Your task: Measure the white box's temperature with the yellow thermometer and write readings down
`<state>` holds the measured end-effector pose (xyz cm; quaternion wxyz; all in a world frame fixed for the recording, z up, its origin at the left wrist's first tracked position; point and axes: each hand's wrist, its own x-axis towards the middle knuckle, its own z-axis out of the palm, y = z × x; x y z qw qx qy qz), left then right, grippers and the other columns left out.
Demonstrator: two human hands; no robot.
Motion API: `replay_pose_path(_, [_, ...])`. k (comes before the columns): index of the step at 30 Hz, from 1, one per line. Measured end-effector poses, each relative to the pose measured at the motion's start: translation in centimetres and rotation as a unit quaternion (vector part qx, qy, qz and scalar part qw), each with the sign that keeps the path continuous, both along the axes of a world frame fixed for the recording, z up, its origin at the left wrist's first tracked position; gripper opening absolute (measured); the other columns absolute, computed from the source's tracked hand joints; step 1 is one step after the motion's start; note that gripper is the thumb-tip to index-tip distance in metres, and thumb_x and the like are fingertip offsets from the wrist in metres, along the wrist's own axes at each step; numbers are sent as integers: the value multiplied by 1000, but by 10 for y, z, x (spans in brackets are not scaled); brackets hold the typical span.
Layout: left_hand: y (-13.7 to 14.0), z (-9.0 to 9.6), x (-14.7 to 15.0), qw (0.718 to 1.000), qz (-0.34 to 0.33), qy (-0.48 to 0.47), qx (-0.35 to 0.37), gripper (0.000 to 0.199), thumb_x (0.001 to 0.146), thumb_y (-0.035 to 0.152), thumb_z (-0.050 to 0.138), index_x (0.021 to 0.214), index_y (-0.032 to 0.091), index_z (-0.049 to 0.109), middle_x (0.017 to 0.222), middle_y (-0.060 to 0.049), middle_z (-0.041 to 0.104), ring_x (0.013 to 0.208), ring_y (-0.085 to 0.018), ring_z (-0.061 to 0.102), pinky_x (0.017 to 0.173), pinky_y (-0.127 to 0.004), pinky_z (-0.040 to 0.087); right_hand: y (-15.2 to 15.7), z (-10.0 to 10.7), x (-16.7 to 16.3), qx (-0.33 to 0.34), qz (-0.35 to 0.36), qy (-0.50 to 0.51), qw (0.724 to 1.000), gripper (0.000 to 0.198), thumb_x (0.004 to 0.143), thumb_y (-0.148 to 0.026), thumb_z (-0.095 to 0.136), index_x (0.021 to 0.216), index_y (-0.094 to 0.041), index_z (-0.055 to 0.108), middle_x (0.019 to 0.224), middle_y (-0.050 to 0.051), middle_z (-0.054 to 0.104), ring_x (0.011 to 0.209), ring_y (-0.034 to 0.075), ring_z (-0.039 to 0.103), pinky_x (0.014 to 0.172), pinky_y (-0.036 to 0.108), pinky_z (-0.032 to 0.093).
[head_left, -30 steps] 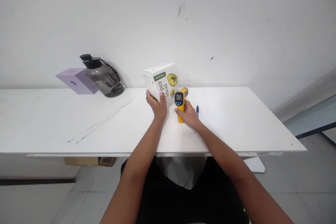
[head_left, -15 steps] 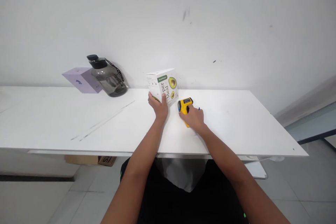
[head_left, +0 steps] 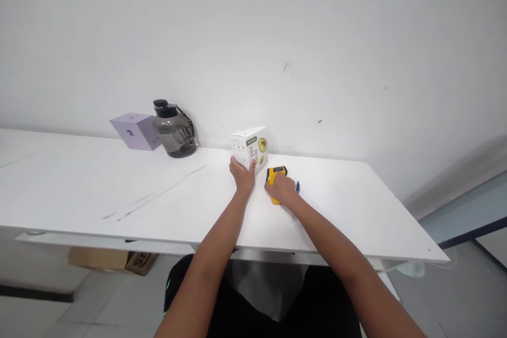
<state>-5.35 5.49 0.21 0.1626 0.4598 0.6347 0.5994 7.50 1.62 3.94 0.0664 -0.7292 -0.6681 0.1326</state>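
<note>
My left hand (head_left: 243, 175) is wrapped round the lower part of a white meal box (head_left: 249, 143) with avocado pictures on its side, which stands upright on the table near the wall. To its right, my right hand (head_left: 282, 188) grips a yellow infrared thermometer gun (head_left: 271, 175) by its handle, with the dark display facing up. The fingers hide most of the handle. Just right of that hand a dark blue pen (head_left: 298, 186) lies partly covered.
A grey see-through water bottle (head_left: 174, 137) with a black lid and strap stands at the back left, beside a lilac box (head_left: 138, 132). The white table (head_left: 158, 206) backs onto a wall. Below its left front edge is a cardboard box (head_left: 99, 259).
The camera view has tilted up, so hands and objects sit lower in the picture. Both hands keep their holds, and the thermometer stays close to the meal box.
</note>
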Motion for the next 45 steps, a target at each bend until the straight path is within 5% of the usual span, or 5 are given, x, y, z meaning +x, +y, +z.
replay_pose_path(12, [-3, 0, 4, 998, -14, 49, -25, 81, 72, 42, 68, 135, 16, 25, 134, -17, 37, 131, -33, 30, 107, -48, 32, -3, 12, 60, 148, 41, -10, 988, 39, 95, -36, 29, 122, -19, 52, 119, 12, 60, 107, 24, 58, 80, 32, 42])
replay_pose_path(23, [2, -4, 6, 994, -2, 96, -51, 98, 69, 40, 71, 143, 11, 13, 144, -21, 26, 138, -34, 18, 114, -47, 17, -11, -15, 97, 50, 28, 105, 993, 47, 80, -30, 50, 126, -23, 52, 93, 7, 68, 86, 25, 63, 70, 33, 44])
replay_pose_path(34, [-1, -1, 7, 994, 20, 104, 28, 102, 71, 43, 70, 145, 12, 8, 148, -24, 16, 141, -35, 10, 114, -51, 15, 4, -9, 141, 87, 37, 613, 785, 41, 66, -37, 73, 99, -20, 56, 79, 2, 69, 77, 17, 65, 74, 30, 47])
replay_pose_path(40, [-25, 14, 16, 896, -107, 325, 282, 64, 80, 43, 61, 134, 18, 38, 135, -18, 44, 135, -31, 33, 109, -50, 27, -5, -41, 131, 141, 31, 582, 800, 39, 82, -61, 51, 93, -23, 47, 70, -3, 60, 57, 11, 57, 55, 23, 40])
replay_pose_path(45, [-50, 20, 44, 782, -361, 471, 190, 37, 89, 44, 50, 116, 21, 59, 101, -7, 68, 102, -21, 60, 101, -39, 38, -9, -39, 129, 160, 14, 544, 824, 42, 86, -62, 40, 96, -23, 50, 67, -5, 51, 48, 8, 43, 50, 22, 37])
